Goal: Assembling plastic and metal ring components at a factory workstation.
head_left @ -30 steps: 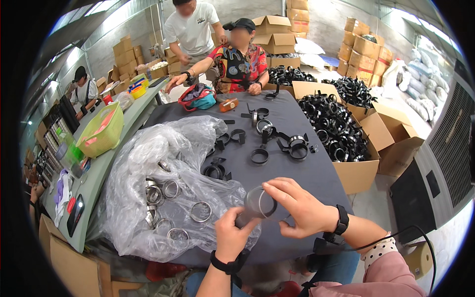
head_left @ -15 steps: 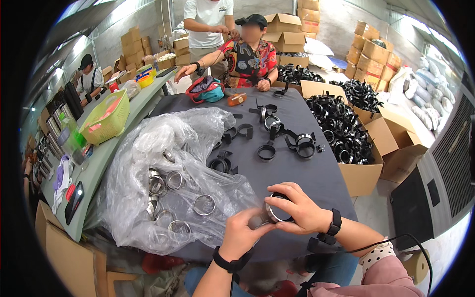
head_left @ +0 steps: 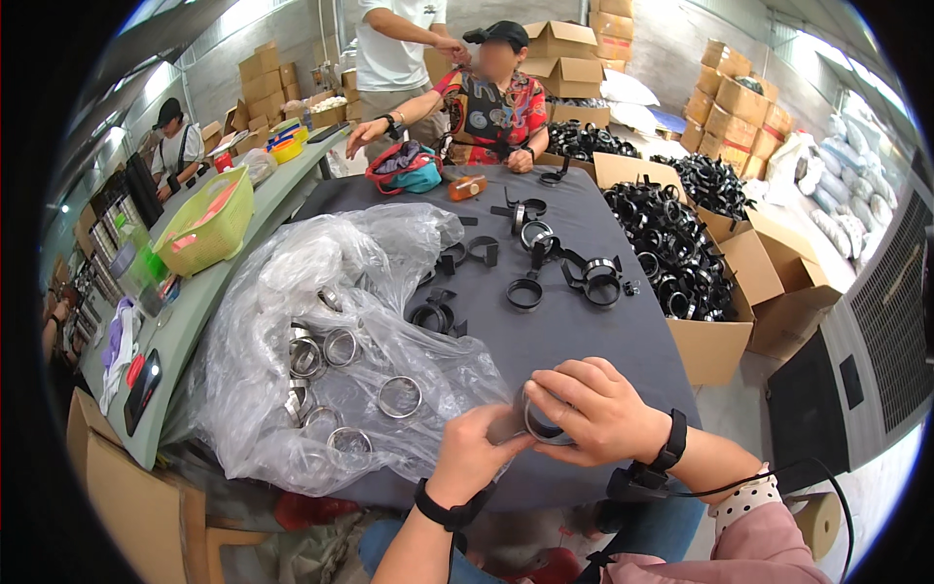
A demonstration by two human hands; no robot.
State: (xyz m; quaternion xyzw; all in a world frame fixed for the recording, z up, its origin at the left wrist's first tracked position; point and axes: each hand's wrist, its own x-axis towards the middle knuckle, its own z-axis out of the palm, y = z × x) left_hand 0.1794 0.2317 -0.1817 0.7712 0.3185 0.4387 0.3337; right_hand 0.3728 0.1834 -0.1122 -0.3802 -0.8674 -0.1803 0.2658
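Note:
Near the front edge of the table, a silver metal ring with a dark band (head_left: 542, 426) is held between my two hands. My right hand (head_left: 598, 409) wraps over its right side, fingers on top and thumb below. My left hand (head_left: 472, 453) pinches the ring's left side; its fingertips are partly hidden. To the left, loose metal rings (head_left: 400, 397) lie on a clear plastic bag (head_left: 292, 253). Farther back on the dark-covered table (head_left: 603, 380) are black ring clamps with tabs (head_left: 524, 294), some with metal rings (head_left: 600, 270) in them.
Cartons of black clamps (head_left: 671, 258) stand beyond the table's right edge. A green side table (head_left: 185, 341) at left carries a yellow-green basket (head_left: 209, 224) and a phone (head_left: 143, 391). Across the table sits a person in a patterned shirt (head_left: 496, 117), with a cloth pouch (head_left: 409, 167) nearby.
The ring has tilted in my hands, so its open inside now faces me more. My right hand's fingers have shifted around it. The seated person's arm has moved slightly.

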